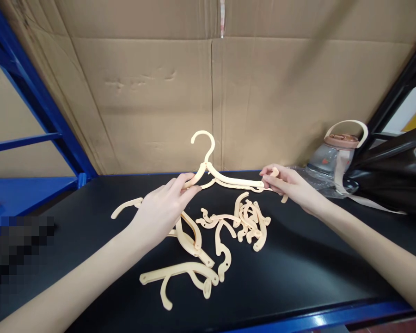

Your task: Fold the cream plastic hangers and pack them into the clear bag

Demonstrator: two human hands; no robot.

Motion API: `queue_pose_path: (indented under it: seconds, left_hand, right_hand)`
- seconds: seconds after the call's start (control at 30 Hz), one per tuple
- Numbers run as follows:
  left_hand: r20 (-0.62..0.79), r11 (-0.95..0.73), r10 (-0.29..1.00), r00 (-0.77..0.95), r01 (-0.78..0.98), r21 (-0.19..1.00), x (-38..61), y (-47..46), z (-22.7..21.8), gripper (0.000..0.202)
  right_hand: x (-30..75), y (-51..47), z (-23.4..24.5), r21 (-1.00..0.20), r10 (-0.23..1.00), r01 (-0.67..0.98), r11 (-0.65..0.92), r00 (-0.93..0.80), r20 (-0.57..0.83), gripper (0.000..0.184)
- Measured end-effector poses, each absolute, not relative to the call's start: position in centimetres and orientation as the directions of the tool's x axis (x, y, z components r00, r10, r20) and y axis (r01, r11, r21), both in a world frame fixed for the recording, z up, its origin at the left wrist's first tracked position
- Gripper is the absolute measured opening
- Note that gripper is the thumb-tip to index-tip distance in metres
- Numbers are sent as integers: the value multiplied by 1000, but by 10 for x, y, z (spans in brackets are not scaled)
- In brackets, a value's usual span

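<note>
Left hand [168, 196] pinching its left arm, I hold one cream hanger [229, 179] mid-frame — long axis left to right, its right end close beside my right hand [289, 182], which grasps one curved piece [274, 172]. One bottle [322, 159] stands at right; loose parts [173, 269], lower centre — overlapping, uncountable.

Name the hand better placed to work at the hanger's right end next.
Right, probably: the right hand is at that end, while the left hand holds the hanger on its other side.

Tabletop [319, 263] lies open front-right — hanger pieces [225, 217] crowd the middle; cardboard [152, 101] behind.
</note>
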State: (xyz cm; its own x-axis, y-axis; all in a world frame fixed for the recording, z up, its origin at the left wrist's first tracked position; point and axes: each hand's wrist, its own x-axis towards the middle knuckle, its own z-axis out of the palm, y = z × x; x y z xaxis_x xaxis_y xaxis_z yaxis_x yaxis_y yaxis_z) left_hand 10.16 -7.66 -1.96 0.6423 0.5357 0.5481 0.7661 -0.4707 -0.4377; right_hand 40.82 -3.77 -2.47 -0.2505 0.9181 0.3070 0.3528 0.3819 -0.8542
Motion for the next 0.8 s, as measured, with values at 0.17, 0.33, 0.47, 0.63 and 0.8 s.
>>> queue_pose_path:
  seconds: [0.17,0.33,0.47,0.63,0.8]
  left_hand:
    - [512,-521,548,661,749,-409,107,-77,-28,48]
    - [485,-522,598,638,769,-369,114,-79,-35,40]
    - [530,-470,566,631,776,-422,121,-84,-32,26]
    - [563,-538,337,755,645,-543,142,-80,-27,19]
    - [473,-738,371,799,563,-372,175,-62,-39,12]
  right_hand:
    - [403,-52,-19,-753,903,517,406,-354,244,34]
    - [402,-53,-20,-731,873,509,454,-419,250,33]
    - [402,-53,-24,-712,872,522,469,-403,278,31]
    - [396,-56,-32,-667,871,571,479,-402,281,33]
    - [388,-61,-38,-621,855,595,511,-423,299,29]
